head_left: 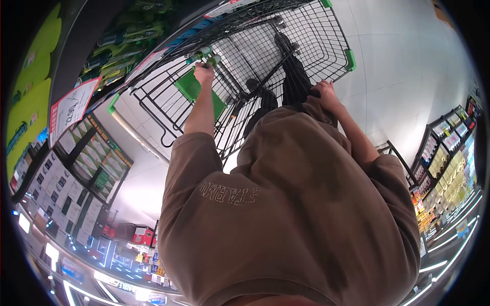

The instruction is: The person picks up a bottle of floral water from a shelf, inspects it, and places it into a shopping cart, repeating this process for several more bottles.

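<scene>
My left hand [204,74] reaches out over the shopping cart [326,38] and is closed around green bottles [213,60]; two show, close together. Below that hand is the green panel [190,86] of the cart's wire seat. Near my waist, my right hand [329,97] rests by the hem of my brown shirt [306,168], its fingers curled. Whether it grips the cloth or some dark thing there is hidden.
Green bottles [127,35] line a shelf on the left, with a price tag [74,109] along its edge. Stacked boxes [64,186] stand lower left. On the right are shelves of packaged goods [444,168]. The cart's handle [135,130] lies at left.
</scene>
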### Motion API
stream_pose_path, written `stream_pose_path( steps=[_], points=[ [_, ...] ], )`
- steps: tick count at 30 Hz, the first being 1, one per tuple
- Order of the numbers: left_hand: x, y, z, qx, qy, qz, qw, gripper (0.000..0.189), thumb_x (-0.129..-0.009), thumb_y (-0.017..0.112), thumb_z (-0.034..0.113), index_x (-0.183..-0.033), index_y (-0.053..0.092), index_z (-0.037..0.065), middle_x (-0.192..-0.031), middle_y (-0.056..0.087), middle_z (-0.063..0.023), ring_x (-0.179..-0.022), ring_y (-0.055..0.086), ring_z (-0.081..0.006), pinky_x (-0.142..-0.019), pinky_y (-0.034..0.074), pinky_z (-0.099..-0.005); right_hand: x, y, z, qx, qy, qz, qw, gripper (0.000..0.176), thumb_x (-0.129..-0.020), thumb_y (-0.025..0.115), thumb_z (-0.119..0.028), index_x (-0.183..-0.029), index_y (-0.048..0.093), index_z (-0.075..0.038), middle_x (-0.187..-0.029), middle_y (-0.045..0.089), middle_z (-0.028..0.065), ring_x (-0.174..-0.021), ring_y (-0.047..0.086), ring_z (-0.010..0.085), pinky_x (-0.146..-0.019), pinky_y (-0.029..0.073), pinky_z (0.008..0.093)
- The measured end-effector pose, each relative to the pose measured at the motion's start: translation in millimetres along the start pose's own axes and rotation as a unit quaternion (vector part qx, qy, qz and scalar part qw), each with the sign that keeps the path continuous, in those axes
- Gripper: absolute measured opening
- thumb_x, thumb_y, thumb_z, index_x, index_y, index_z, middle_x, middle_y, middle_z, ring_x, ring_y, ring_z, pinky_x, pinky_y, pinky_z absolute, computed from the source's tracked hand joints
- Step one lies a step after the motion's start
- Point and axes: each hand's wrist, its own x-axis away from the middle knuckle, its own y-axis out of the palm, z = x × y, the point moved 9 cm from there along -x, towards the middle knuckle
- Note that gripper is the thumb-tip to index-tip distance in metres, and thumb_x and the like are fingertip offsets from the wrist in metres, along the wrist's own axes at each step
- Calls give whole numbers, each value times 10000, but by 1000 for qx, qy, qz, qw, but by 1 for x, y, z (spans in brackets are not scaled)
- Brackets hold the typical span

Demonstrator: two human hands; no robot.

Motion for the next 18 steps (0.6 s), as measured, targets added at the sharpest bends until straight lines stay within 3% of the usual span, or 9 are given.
stream_pose_path(
  steps=[10, 18],
  points=[
    [-5, -6, -4, 74, 31, 56, 995, 280, -735, 707, 199, -838, 523, 16, -804, 633, -202, -766, 626, -379, -706, 504, -434, -2, 6, 5, -6, 18, -28, 999, 349, -719, 734, -328, -967, 657, -94, -1081, 600, 103, -1244, 403, 375, -1053, 207, 613],
    [-10, -5, -13, 61, -12, 39, 997, 352, -750, 684, 220, -939, 508, -19, -878, 625, -218, -820, 618, -390, -748, 487, -446, -5, 12, 8, 6, 51, -61, 997, 360, -746, 711, -334, -1023, 661, -111, -1077, 630, 94, -1262, 398, 314, -1067, 174, 608]
  ],
)
